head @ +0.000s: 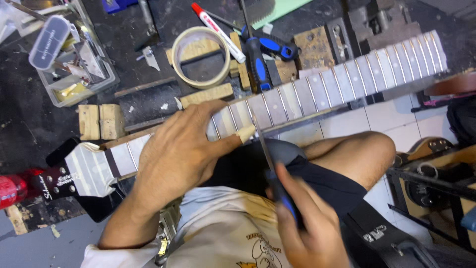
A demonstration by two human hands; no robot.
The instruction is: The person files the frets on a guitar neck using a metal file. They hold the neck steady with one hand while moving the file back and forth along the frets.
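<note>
A guitar neck [317, 92] with a pale fretboard and metal frets lies slanted across my lap, its dark headstock [69, 178] at the lower left. My left hand [183, 149] presses down over the frets near the headstock end, thumb stretched along the lower edge. My right hand [302, 228] grips a blue-handled tool [285, 201] whose thin metal blade [262, 141] rises to the neck's lower edge beside my left thumb. The blade tip is blurred.
On the dark bench behind: a roll of masking tape [201, 57], a red-capped white marker [218, 32], a blue-black screwdriver [258, 64], wooden blocks [100, 121], a clear plastic tray of parts [74, 59]. A red item [12, 191] sits left. Another guitar body [436, 159] lies right.
</note>
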